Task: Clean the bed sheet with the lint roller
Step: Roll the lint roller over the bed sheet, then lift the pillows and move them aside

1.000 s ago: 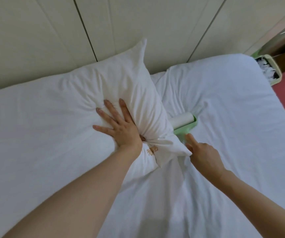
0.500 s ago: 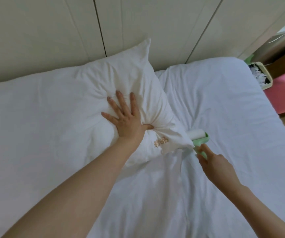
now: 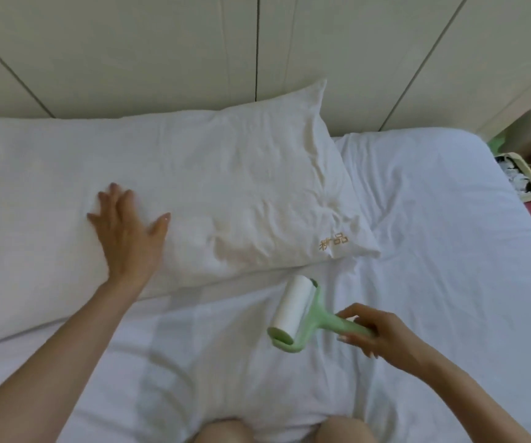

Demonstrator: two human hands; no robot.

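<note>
**Head view: roller out from the pillow, held over the sheet**

Head view, counted: one pillow (image 3: 241, 193), one roller (image 3: 299, 314), one sheet (image 3: 433, 251), two hands, two bare knees (image 3: 222, 434) at 6 o'clock, and one basket (image 3: 526, 183) beside the bed at 3 o'clock. A panelled wall (image 3: 162, 52) fills 12 o'clock.

Half a second ago the pillow was bunched up under the left hand, and its corner hid part of the roller. Now the pillow lies flat along the head of the bed. The left hand (image 3: 126, 231) has slid to the pillow's 9 o'clock part, where it lies flat with the fingers spread, gripping nothing. The roller has come clear of the pillow and nearer the person, just past centre toward 5 o'clock, below the pillow's embroidered corner.

The roller is a white paper roll in a pale green frame, with a green handle pointing to 4 o'clock. The right hand (image 3: 382, 340) pinches that handle between curled fingers and thumb. Whether the roll touches the sheet cannot be told.
</note>
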